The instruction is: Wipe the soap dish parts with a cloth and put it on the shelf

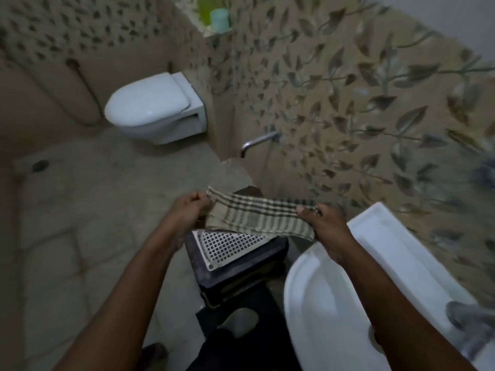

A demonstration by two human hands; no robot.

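**A:** The white sink [321,303] sits just right of the dark stool [241,271], and that stool's the stage here.

**B:** The checked cloth [257,216] is stretched right above it. The soap dish's perforated insert [230,246] lies flat on the stool's top, one corner close to the front edge.

**A:** The left hand [187,210] pinches the cloth's left end with curled fingers. The right hand [326,223] pinches the other end, thumb on top.

**B:** Both hands are on the cloth, so nothing steadies that insert. A hard wipe or a dragging fold could slide it off the stool onto the floor.
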